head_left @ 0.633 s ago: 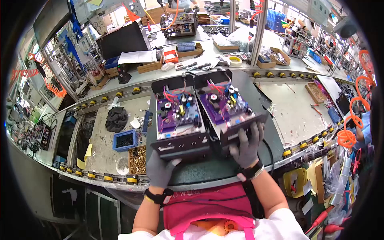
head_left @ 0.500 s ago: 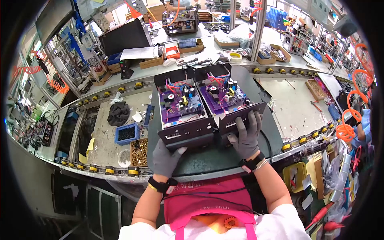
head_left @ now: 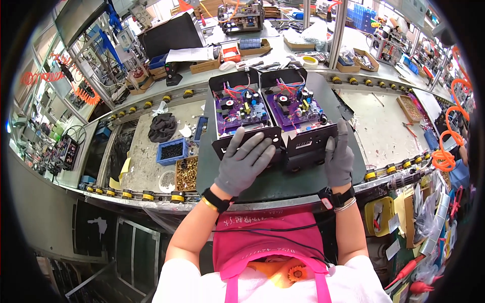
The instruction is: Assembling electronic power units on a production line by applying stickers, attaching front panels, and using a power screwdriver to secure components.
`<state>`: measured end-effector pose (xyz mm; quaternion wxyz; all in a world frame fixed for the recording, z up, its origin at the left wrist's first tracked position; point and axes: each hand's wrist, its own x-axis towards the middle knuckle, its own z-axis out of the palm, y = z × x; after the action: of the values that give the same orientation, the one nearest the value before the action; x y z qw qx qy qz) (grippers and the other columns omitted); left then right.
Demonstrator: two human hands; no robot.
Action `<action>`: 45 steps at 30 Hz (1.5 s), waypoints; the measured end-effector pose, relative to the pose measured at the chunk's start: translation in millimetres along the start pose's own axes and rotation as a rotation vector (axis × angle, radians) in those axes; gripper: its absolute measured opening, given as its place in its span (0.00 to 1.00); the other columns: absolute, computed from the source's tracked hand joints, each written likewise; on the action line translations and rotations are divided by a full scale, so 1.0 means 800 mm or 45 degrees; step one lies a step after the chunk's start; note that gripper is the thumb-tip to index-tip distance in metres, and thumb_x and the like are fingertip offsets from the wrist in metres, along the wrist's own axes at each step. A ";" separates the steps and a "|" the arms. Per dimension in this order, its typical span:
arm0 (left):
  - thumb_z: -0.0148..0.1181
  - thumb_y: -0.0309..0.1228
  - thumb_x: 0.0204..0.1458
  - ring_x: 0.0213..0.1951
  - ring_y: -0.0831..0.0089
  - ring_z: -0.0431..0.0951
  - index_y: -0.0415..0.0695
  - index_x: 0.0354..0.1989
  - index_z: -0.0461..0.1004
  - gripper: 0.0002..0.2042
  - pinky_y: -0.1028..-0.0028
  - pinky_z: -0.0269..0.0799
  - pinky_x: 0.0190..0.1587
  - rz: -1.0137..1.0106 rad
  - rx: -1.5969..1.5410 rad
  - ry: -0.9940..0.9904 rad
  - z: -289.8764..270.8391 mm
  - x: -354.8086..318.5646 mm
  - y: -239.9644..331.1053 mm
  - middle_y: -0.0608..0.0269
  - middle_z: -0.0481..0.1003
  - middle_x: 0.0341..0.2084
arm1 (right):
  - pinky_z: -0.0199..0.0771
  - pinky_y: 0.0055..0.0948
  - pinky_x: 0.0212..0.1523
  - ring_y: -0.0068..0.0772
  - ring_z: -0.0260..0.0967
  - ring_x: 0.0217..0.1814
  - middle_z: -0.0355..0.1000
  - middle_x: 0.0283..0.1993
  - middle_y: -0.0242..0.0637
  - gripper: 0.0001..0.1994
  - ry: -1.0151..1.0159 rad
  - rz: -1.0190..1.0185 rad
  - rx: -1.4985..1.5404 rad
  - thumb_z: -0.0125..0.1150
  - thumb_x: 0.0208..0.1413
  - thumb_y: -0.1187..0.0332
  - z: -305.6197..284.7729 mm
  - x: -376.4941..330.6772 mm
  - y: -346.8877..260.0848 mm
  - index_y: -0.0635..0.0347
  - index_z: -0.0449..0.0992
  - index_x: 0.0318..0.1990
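Two open-topped black metal housings stand side by side on the dark green board (head_left: 252, 187). A purple circuit board (head_left: 241, 111) with coloured wires and blue and yellow parts fills the left one; a matching purple circuit board (head_left: 295, 107) is in the right one. My left hand (head_left: 245, 164), in a grey glove, lies with spread fingers against the left housing's black front panel (head_left: 222, 146). At the right end of the other black front panel (head_left: 309, 139) is my gloved right hand (head_left: 339, 160), its fingers stretched upward and thumb beside the panel edge.
A blue bin of dark small parts (head_left: 172, 151) and a box of brass-coloured pieces (head_left: 187, 174) stand left of the board. Roller rails (head_left: 177, 197) edge the bench. Orange coiled hoses (head_left: 444, 156) hang at the right. A yellow bin (head_left: 379, 217) sits below right.
My left hand has risen from under the left panel's lower edge onto its front. The right hand has slid right, from the panel's face to its right end. The view has shifted slightly.
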<state>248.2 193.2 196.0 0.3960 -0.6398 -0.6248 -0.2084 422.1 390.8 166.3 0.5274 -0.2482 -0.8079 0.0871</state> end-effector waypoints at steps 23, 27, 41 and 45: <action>0.59 0.29 0.39 0.33 0.77 0.67 0.57 0.34 0.72 0.12 0.68 0.66 0.55 0.314 -0.030 0.156 0.018 0.016 -0.051 0.80 0.70 0.23 | 0.66 0.32 0.26 0.32 0.64 0.23 0.64 0.21 0.31 0.25 -0.224 -0.456 -0.249 0.57 0.51 0.71 -0.036 0.030 -0.024 0.60 0.65 0.60; 0.60 0.30 0.38 0.32 0.77 0.66 0.58 0.33 0.72 0.11 0.67 0.68 0.53 0.321 -0.080 0.106 0.008 0.010 -0.060 0.80 0.69 0.22 | 0.67 0.34 0.25 0.35 0.64 0.22 0.61 0.19 0.33 0.26 -0.414 -0.281 -0.207 0.57 0.51 0.73 -0.016 0.018 -0.042 0.60 0.63 0.60; 0.59 0.24 0.41 0.34 0.74 0.70 0.48 0.33 0.72 0.09 0.61 0.66 0.58 0.425 0.029 -0.061 -0.022 -0.002 -0.067 0.72 0.77 0.33 | 0.72 0.33 0.34 0.40 0.72 0.31 0.73 0.29 0.41 0.22 -0.432 -0.124 0.080 0.61 0.48 0.73 -0.112 -0.011 0.008 0.61 0.70 0.53; 0.60 0.23 0.41 0.31 0.74 0.69 0.49 0.33 0.71 0.10 0.62 0.66 0.58 0.423 0.018 -0.071 -0.016 -0.009 -0.074 0.72 0.77 0.30 | 0.74 0.28 0.39 0.34 0.75 0.37 0.75 0.37 0.43 0.13 -0.157 0.328 -0.225 0.59 0.49 0.75 -0.227 -0.059 0.079 0.60 0.76 0.44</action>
<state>193.4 173.2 213.0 0.4121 -0.7370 -0.5226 -0.1176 619.7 399.7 180.4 0.4372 -0.3894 -0.8048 0.0976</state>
